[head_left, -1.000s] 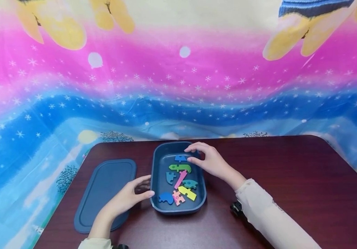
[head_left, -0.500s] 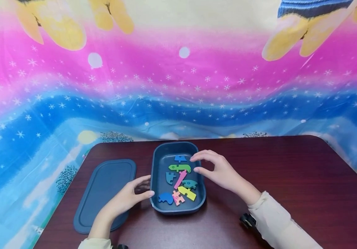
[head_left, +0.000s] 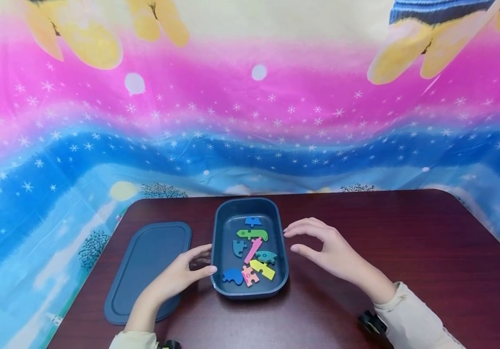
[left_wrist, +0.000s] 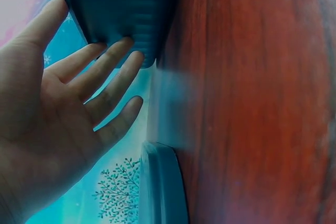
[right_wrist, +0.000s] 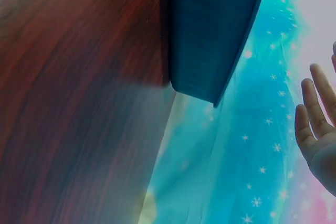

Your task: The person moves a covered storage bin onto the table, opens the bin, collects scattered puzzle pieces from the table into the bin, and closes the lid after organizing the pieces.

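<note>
Two bare hands, no rings or gloves seen. Left hand: wrist bare, w/ pale cream fabric sleeve cuff just behind it at frame bottom. Small black device strapped under the cuff, mostly cut off. Right hand: long cream sleeve, soft, loosely wrinkled, starts behind the wrist. Black wrist-mounted camera unit sits beneath that cuff. Fingers bare; nails not visible.
</note>
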`<state>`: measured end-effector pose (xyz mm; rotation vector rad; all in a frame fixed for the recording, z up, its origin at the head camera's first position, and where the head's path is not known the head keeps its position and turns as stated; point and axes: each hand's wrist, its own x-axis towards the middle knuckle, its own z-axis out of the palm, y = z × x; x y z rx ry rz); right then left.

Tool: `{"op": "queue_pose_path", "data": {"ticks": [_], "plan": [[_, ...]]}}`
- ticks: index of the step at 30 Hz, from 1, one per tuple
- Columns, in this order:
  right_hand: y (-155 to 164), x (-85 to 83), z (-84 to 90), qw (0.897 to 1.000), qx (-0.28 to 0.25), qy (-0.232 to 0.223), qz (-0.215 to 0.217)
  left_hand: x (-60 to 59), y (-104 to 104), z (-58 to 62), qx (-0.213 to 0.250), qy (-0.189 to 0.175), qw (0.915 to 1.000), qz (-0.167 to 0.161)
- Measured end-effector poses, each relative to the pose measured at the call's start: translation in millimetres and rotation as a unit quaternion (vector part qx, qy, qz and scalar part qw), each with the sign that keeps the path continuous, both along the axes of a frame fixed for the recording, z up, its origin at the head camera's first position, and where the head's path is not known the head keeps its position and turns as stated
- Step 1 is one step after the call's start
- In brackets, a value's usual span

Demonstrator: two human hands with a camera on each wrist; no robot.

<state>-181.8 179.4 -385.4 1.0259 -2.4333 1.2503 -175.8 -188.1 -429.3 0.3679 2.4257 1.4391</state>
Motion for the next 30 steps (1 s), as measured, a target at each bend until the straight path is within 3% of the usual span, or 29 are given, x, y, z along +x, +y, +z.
{"op": "queue_pose_path", "data": {"ticks": [9,15,30], "plan": [[23,12.6,0.2,1.000,0.000,0.022,-0.003,0.7,-2,1.9,-0.028,-0.013,0.9995,-0.002],[38,21.3,-4.0,0.999,-0.017,0.041,-0.010,0.3,-1,3.1,-0.043,0.002,0.9991,-0.002],[53,27.1,-6.5,0.996,-0.051,0.067,-0.029,7.2,-11,19.3,-0.050,0.037,0.9966,0.054]]}}
